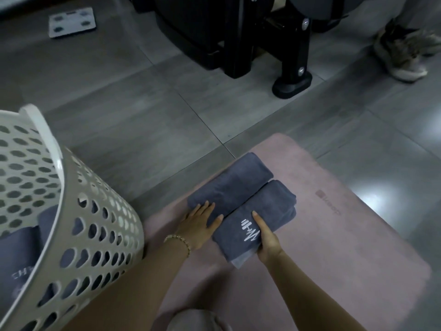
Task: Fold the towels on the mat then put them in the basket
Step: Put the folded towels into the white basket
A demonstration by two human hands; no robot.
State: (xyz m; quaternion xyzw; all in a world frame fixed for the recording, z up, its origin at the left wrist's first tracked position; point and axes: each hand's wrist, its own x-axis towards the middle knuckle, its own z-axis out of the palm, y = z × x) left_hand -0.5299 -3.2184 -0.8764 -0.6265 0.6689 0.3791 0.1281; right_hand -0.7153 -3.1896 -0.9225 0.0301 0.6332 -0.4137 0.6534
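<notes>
Grey-blue folded towels, two side by side on the pink mat point(334, 235), both hands on them.
Left hand point(196, 226) lies flat, fingers spread, at the near end of the far towel point(229, 185); right hand point(268, 240) grips the near towel point(257, 216), forefinger extended by its white logo; white perforated basket point(95, 211) at 9 o'clock, more folded towels point(16, 259) inside; bathroom scale point(71, 22) at 11 o'clock.

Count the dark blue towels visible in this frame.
4: two folded towels side by side on the pink mat, one under the left hand, one under the right; two inside the basket; more may be hidden there.
</notes>
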